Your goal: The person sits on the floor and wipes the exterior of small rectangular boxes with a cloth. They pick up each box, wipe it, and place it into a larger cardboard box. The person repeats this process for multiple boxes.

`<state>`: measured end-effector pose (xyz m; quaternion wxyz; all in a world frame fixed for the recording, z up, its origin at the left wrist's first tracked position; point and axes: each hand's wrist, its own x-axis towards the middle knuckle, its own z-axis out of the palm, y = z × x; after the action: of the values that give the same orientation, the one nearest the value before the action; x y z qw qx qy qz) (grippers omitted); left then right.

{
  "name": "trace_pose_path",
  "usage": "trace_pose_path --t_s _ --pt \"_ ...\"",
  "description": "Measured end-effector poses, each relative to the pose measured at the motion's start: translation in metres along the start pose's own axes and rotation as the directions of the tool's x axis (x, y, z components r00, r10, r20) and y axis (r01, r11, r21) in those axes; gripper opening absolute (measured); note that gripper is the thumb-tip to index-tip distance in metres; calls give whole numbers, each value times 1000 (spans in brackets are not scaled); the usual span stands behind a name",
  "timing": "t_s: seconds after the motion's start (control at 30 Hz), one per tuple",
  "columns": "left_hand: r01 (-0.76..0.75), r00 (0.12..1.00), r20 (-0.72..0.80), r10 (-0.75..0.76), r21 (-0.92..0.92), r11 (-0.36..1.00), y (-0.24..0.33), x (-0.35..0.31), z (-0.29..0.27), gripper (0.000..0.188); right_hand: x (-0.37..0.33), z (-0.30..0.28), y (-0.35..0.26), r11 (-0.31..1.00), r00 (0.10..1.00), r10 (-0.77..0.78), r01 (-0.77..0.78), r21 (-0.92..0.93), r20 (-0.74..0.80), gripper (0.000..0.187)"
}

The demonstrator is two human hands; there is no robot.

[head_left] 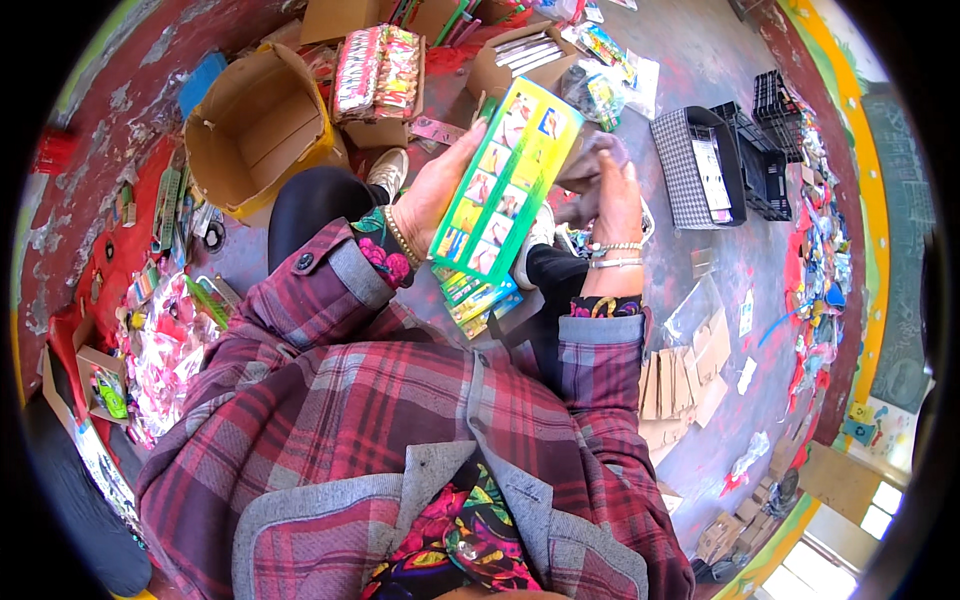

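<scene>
My left hand is closed on the left edge of a flat green and yellow printed card pack with rows of small pictures. The pack is tilted up in front of me. Beside its right edge, my right hand is raised with fingers curled and blurred. Something greyish and limp shows at those fingers; its kind I cannot make out. Below the held pack, several similar green, yellow and blue packs lie between my legs, partly covered by it.
An open yellow-sided carton stands at the left, near a box of wrapped goods. Black plastic baskets and a houndstooth-patterned bin are at the right. Flattened brown cardboard and pink plastic packets lie on the floor.
</scene>
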<state>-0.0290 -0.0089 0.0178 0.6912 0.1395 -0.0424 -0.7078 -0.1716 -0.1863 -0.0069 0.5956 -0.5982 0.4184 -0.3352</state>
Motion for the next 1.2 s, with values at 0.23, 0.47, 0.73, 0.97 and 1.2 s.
trace_pose_path --t_s 0.23,0.47,0.73,0.97,1.2 --pt "-53 996 -70 49 -52 997 -1 7 -19 50 -36 40 2 975 773 -138 215 -51 619 24" --pt "-92 996 -29 90 -78 993 3 10 -28 53 -33 34 5 962 909 -131 213 -172 395 32" --pt "-150 977 -147 156 53 987 -1 7 -10 51 -50 38 -22 792 744 203 -507 340 637 29" --pt "-454 757 -160 634 569 686 8 12 -11 41 -24 36 -35 892 736 96 -362 270 670 34" --pt "-664 590 -262 764 381 644 67 -21 10 38 88 5 -43 946 879 -211 294 -137 428 32"
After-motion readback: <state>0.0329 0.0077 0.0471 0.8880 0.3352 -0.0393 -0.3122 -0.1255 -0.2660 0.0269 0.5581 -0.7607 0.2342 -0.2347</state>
